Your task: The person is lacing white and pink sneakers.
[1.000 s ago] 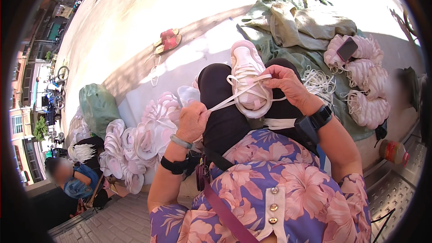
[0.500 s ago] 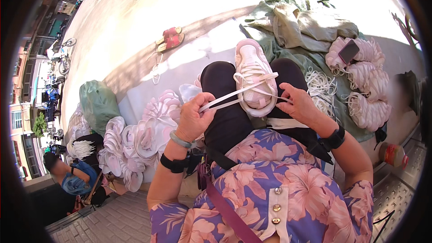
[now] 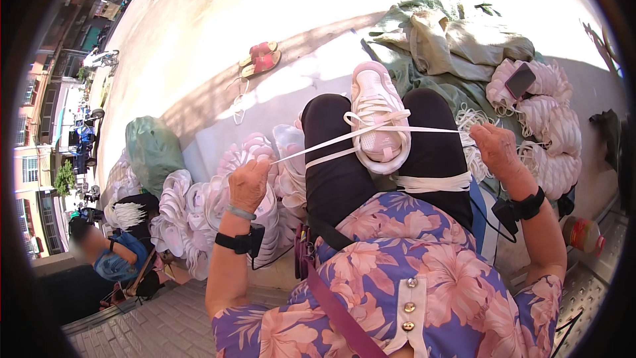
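The pale concrete floor (image 3: 199,46) fills the upper half of the frame, sunlit, with a band of shadow running across its middle. At upper right lies a heap of grey-green cloth (image 3: 457,40), and just below and right of it a pile of pink-white shoes (image 3: 556,126) with a dark phone (image 3: 520,81) resting on top. At centre left a second pile of white shoes (image 3: 199,205) spreads beside a green bag (image 3: 152,149). My black-trousered knees (image 3: 334,159) occupy the centre of the frame, and the pink-white sneaker (image 3: 376,116) rests between them, toe pointing toward the top of the frame. A white lace (image 3: 371,134) runs through the sneaker and extends taut to both sides. My left hand (image 3: 249,184), left of centre, is closed in a fist on the left end of the lace. My right hand (image 3: 495,151), right of centre, is closed on the right end, just beside a loose bundle of white laces (image 3: 472,122). A pair of red sandals (image 3: 260,59) lies at upper centre, well apart from the sneaker. Another person (image 3: 109,262) sits at lower left.
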`<action>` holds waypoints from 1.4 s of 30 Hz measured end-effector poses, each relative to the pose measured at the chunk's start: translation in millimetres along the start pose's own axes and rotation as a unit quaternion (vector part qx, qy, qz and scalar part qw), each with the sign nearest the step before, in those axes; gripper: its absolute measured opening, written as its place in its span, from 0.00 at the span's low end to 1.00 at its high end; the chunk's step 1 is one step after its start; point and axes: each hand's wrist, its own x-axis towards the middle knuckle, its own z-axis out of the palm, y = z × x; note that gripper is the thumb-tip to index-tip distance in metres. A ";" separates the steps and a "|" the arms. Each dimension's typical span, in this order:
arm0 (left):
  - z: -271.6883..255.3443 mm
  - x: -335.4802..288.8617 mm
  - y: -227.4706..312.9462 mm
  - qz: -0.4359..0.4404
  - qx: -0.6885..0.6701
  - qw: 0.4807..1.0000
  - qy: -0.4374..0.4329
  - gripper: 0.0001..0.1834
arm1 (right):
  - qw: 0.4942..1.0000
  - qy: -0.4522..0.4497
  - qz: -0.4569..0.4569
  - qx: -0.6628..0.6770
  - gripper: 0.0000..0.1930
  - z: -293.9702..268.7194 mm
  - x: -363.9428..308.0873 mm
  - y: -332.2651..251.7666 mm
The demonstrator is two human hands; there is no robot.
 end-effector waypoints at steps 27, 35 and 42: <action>-122.8 40.5 97.2 0.105 -0.542 0.821 -0.146 0.06 | 0.997 -0.075 -0.013 -0.022 0.06 14.2 25.4 -14.5; -115.5 55.5 175.5 0.314 -0.430 0.838 -0.120 0.09 | 0.988 -0.035 -0.139 0.063 0.12 20.2 96.5 -130.6; -116.2 48.2 174.1 0.348 -0.339 0.868 -0.100 0.10 | 0.969 -0.054 -0.175 -0.165 0.09 62.5 88.8 -118.2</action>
